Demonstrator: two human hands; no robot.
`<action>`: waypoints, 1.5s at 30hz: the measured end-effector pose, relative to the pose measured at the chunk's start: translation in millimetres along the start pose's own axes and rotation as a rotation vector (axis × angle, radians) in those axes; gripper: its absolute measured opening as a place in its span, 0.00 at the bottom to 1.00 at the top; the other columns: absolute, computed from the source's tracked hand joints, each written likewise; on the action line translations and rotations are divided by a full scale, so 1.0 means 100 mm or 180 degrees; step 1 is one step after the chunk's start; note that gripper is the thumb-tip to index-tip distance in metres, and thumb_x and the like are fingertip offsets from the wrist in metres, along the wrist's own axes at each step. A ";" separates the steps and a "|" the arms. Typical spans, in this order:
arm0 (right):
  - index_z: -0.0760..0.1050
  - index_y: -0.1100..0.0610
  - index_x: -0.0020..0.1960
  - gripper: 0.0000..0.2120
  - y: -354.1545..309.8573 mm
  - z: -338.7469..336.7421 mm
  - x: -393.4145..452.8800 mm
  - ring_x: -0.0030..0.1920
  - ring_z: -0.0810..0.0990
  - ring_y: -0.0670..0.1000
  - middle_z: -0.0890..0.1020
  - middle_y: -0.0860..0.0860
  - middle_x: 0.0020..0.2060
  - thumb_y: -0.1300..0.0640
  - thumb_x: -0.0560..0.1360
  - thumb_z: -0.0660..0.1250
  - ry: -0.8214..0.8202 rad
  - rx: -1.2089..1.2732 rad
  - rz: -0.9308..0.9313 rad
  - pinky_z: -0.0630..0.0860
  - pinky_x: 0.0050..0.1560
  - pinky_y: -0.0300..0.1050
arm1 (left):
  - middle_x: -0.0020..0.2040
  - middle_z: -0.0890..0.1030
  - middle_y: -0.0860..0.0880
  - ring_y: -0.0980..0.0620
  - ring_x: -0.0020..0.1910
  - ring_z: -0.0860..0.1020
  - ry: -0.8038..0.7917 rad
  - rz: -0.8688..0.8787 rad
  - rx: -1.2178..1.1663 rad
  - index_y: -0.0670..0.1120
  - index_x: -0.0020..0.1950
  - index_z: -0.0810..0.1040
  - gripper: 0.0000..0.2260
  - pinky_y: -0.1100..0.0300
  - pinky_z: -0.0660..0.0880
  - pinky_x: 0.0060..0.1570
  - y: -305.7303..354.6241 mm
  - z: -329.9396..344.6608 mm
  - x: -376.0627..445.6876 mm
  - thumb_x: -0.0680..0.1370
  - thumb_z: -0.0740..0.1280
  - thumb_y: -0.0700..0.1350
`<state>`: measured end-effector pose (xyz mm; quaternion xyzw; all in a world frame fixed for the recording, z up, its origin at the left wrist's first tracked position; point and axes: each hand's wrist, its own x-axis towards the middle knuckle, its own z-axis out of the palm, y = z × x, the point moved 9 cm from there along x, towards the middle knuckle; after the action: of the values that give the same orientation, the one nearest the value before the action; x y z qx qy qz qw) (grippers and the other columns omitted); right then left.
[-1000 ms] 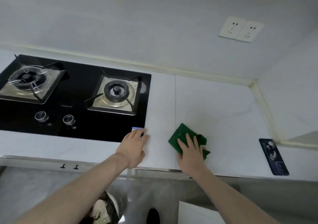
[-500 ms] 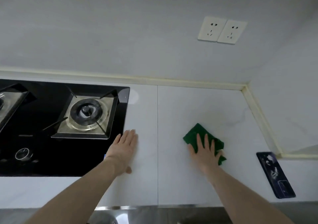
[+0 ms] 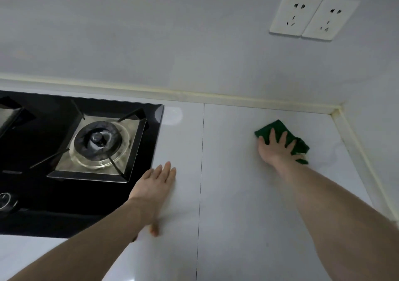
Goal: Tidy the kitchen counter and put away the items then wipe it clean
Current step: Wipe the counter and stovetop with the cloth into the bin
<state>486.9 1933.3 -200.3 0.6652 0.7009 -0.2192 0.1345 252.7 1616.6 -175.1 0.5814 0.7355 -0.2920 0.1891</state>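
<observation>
The bench (image 3: 248, 194) is lying pale and bare under both hands, stretching back to a cream sealing strip (image 3: 194, 94) at the wall and, on the far side of the right hand, to a second strip running along the side wall. A thin seam is dividing the bench surface between the two hands. Just outside the left hand, the black stove (image 3: 64, 151) is sitting flush in the bench, one burner (image 3: 99, 142) showing ahead of that hand. Above the right hand, two sockets (image 3: 313, 15) are sitting on the wall.

The left hand (image 3: 154, 191) is resting flat, fingers straight and together, its outer side overlapping the stove's edge, seemingly bracing the body. The right hand (image 3: 278, 149) is pressing down with spread, straight fingers on a green cloth (image 3: 278, 128), which is lying bunched on the bench, well ahead of the left hand and near the back corner.

No loose items are showing, so the wiping step looks to be the one in hand. The next stroke is probably calling for steady flat pressure, carrying the cloth into the corner and along the strips, where dirt tends to gather. Open room is lying towards the body and across the seam; the raised strips are limiting travel beyond the right hand, and the stove's rim is bounding any sweep past the left.
</observation>
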 end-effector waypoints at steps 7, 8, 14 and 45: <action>0.42 0.40 0.82 0.29 -2.39 0.81 -1.00 0.80 0.34 0.60 0.39 0.49 0.82 0.38 0.83 0.42 -0.0173 -0.0680 -0.2038 0.33 0.74 0.74 | 0.81 0.32 0.41 0.43 0.82 0.40 0.0011 -0.0028 -0.0051 0.40 0.80 0.30 0.60 0.49 0.47 0.81 0.04 -0.09 0.00 0.72 0.79 0.47; 0.44 0.40 0.82 0.28 -2.58 0.93 -1.17 0.81 0.34 0.59 0.39 0.48 0.82 0.39 0.83 0.43 -0.0242 -0.0736 -0.2275 0.33 0.74 0.73 | 0.81 0.32 0.42 0.42 0.82 0.40 -0.0049 -0.0050 0.0000 0.40 0.79 0.29 0.66 0.48 0.47 0.81 0.05 -0.09 0.00 0.68 0.82 0.52; 0.44 0.41 0.82 0.27 -2.41 0.90 -1.13 0.81 0.36 0.54 0.40 0.45 0.82 0.41 0.84 0.43 -0.0248 -0.0732 -0.2430 0.36 0.78 0.67 | 0.80 0.29 0.41 0.42 0.82 0.39 -0.0243 -0.0166 0.0052 0.40 0.77 0.26 0.75 0.47 0.46 0.81 0.04 -0.03 0.00 0.58 0.85 0.59; 0.33 0.40 0.81 0.30 -0.57 1.40 -2.39 0.80 0.32 0.59 0.32 0.48 0.80 0.38 0.83 0.40 -0.0166 -0.0865 -0.1712 0.35 0.75 0.72 | 0.83 0.37 0.45 0.46 0.83 0.45 0.0069 -0.0119 -0.0308 0.44 0.82 0.36 0.54 0.43 0.51 0.80 -0.06 -0.04 -0.10 0.73 0.76 0.41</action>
<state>434.9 1655.3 -199.7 0.4258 0.8712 -0.1682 0.1773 249.9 1610.7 -164.6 0.5609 0.7615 -0.2531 0.2036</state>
